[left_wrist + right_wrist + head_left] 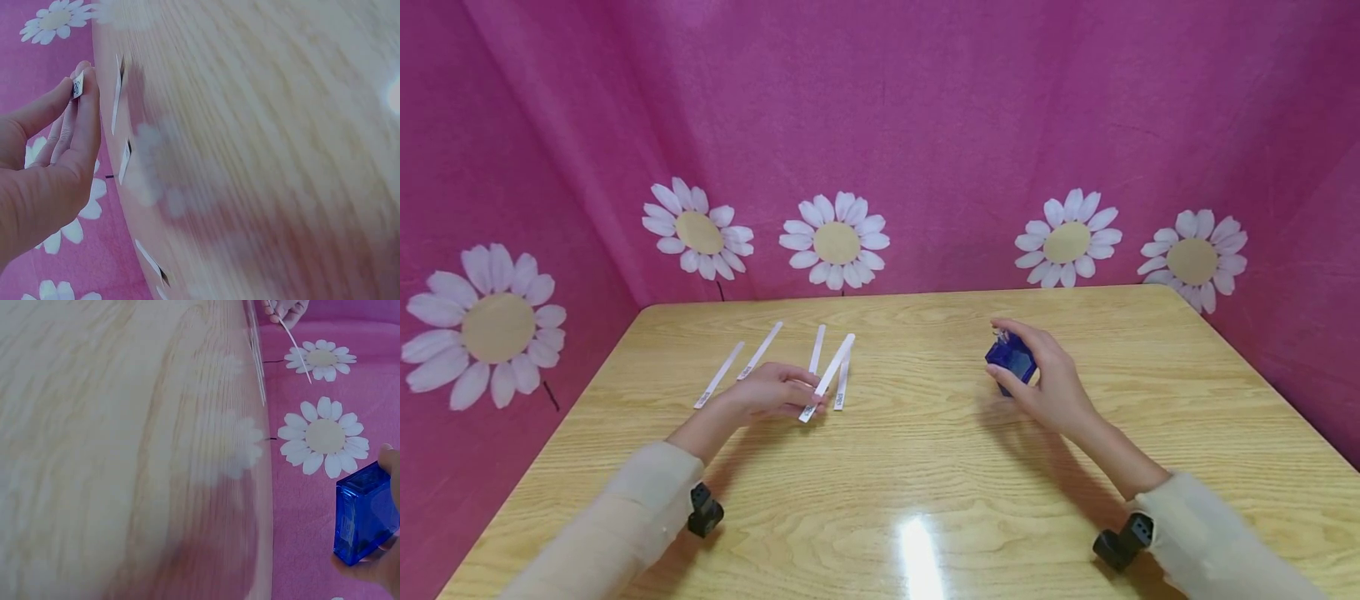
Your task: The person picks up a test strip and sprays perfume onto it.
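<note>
My left hand pinches a white paper test strip near its printed end, between thumb and fingertips. The strip slants up and away, above the table. In the left wrist view, the strip's printed end shows between the fingertips. Over on the right, my right hand grips a blue glass perfume bottle with thumb and fingers around its sides. A small shiny nozzle shows at the bottle's top. The right wrist view shows the bottle tilted, clear of the tabletop.
Several more white strips lie on the wooden table, around the left hand; one strip is farthest left, another just right of the held one. A pink curtain with daisies borders the table's back and sides.
</note>
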Action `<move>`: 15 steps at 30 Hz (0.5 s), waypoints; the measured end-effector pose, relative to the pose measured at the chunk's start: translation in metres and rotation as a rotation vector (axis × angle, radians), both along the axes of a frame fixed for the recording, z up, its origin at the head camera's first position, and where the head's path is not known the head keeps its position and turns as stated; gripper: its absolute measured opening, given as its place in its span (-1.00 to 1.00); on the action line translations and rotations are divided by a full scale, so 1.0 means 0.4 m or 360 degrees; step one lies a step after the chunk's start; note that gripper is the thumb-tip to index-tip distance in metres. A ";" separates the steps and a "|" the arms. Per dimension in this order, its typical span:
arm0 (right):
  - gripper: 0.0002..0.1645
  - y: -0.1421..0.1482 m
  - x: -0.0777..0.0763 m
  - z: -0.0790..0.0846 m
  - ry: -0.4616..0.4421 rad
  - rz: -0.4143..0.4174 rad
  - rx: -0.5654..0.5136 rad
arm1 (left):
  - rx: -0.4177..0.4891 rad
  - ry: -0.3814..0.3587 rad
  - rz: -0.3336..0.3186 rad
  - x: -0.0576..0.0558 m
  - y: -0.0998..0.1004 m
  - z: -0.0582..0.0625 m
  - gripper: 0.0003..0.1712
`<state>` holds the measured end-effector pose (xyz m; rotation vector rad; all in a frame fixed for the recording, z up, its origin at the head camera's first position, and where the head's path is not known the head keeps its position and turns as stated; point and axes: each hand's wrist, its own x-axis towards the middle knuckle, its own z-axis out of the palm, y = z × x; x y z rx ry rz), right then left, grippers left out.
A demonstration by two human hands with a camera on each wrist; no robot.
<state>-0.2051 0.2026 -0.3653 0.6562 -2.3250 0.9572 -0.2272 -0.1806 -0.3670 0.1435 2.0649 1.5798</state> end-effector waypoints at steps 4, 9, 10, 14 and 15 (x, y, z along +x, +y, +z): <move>-0.29 -0.013 -0.003 0.002 -0.0020 0.0035 0.0006 | -0.0027 0.0013 -0.0012 0.002 0.017 0.010 -0.56; -0.29 -0.032 -0.011 -0.002 -0.0018 0.0070 0.0011 | 0.0035 0.0014 -0.0046 0.008 0.034 0.019 -0.60; -0.29 -0.035 -0.012 -0.002 -0.0022 0.0077 0.0014 | 0.0045 0.0015 -0.0050 0.009 0.037 0.020 -0.60; -0.28 -0.048 -0.015 -0.001 -0.0058 0.0100 0.0028 | 0.0040 0.0031 -0.0054 0.010 0.049 0.024 -0.61; -0.27 -0.050 -0.015 0.000 -0.0068 0.0104 0.0031 | 0.0025 0.0036 -0.0051 0.010 0.053 0.024 -0.62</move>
